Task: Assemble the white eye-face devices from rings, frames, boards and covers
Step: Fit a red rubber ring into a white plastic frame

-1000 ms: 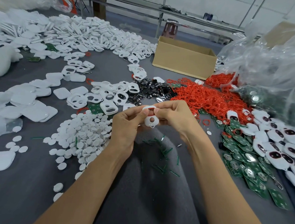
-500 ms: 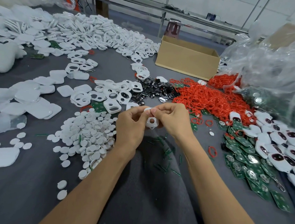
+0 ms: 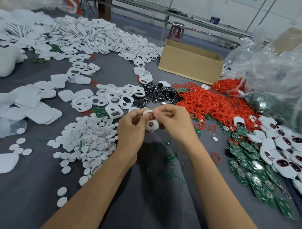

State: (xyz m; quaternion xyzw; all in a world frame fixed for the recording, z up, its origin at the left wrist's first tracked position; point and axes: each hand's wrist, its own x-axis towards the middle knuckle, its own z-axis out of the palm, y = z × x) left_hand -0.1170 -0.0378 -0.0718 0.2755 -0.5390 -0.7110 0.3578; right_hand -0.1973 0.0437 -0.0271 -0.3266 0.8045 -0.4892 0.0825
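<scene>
Both bare forearms reach in from the lower edge and meet over the middle of the grey bench (image 3: 30,204). The left grip (image 3: 131,129) is curled, thumb and forefinger pinching the upper edge of a white frame (image 3: 154,127). The right grip (image 3: 174,122) faces it with its fingers bent, pinching the same frame from the other side. The frame is held off the bench between the two hands, and red shows through its round hole.

An open cardboard box (image 3: 188,67) stands at the far side of the bench; its contents are hidden from this angle. To the right, a large clear plastic bag (image 3: 278,68) slumps on the bench with green boards bearing round metal parts (image 3: 261,105) inside it. The heap of red rings (image 3: 216,103) runs up to its mouth.

Loose on the bench lie white discs (image 3: 87,137) by the left wrist, more white frames (image 3: 112,102) beyond them, and shiny black pieces (image 3: 156,93) beside those. At right lie green boards (image 3: 248,167) and finished eye-face devices (image 3: 292,155).
</scene>
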